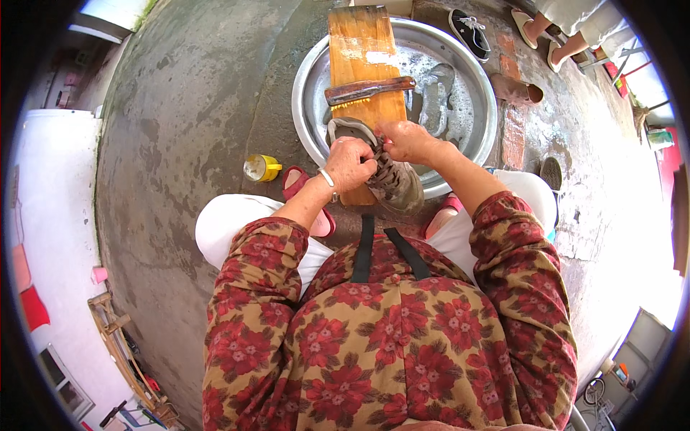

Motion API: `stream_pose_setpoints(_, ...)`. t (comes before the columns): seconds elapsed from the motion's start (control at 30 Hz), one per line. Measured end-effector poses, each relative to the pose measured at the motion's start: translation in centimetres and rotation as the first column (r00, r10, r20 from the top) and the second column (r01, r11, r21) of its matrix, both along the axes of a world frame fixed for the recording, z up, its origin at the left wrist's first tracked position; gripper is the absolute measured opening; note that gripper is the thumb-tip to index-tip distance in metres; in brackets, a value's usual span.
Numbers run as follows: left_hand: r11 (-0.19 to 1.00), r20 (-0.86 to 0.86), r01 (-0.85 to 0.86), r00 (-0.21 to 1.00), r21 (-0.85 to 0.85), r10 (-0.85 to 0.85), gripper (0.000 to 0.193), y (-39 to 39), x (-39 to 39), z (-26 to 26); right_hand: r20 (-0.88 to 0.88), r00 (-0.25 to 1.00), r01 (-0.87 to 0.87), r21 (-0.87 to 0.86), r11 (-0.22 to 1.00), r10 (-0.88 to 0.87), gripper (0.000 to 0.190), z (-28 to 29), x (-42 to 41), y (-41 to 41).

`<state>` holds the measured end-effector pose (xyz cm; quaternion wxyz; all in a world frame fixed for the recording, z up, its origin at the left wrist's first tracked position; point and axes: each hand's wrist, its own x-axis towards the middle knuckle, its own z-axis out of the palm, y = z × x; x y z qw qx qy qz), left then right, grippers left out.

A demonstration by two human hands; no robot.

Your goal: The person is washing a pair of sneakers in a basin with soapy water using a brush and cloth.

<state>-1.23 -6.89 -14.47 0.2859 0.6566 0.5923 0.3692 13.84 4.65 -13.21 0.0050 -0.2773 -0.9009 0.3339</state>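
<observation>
A brown lace-up shoe [400, 188] lies over the near end of a wooden board [361, 48], its toe towards me. My left hand [350, 164] grips the shoe beside its opening, fingers curled by the laces. From the other side my right hand [407, 141] pinches at the upper laces, the fingertips partly hidden. Just beyond the shoe, a wooden scrubbing brush [372, 90] with yellow bristles rests across the board. Under the board is a wide metal basin [304, 91] of sudsy water. Another shoe [435, 99] lies in it, sole upwards.
A yellow mug [263, 168] stands left of the basin. Right of it are a black sneaker [469, 33], a brown shoe [516, 89] and a dark-soled shoe [551, 173]. Another person's feet [560, 56] are at upper right. A wooden frame [126, 355] leans at lower left.
</observation>
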Motion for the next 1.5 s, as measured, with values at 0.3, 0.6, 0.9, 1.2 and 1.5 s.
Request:
stream_pose_setpoints(0.3,0.999,-0.098,0.02,0.995,-0.028,-0.023,0.015,0.0,0.0,0.4,0.281,0.952,-0.225,0.358,0.906,0.125,0.032,1.7,0.2,0.3)
stream_pose_setpoints(0.6,0.994,-0.061,0.037,0.997,-0.099,-0.044,0.017,-0.5,-0.4,0.3,0.683,0.727,-0.168,0.281,0.945,-0.074,0.025,3.1,1.5,3.8)
stream_pose_setpoints(0.9,0.995,-0.1,0.048,0.993,-0.087,-0.057,0.016,-0.7,0.0,0.3,-0.66,0.75,0.083,0.164,0.983,0.047,0.047,10.0,-3.1,-0.2)
stream_pose_setpoints(1.2,0.994,-0.019,-0.062,0.998,-0.085,0.06,0.012,-1.3,1.1,1.6,0.233,0.952,0.292,-0.504,0.813,-0.198,0.03,2.7,0.0,-1.4)
stream_pose_setpoints(1.5,0.993,-0.108,-0.004,0.994,-0.114,-0.009,0.02,-1.1,1.1,1.8,-0.022,0.774,0.287,-0.879,0.382,-0.633,0.018,1.9,1.0,-2.1)
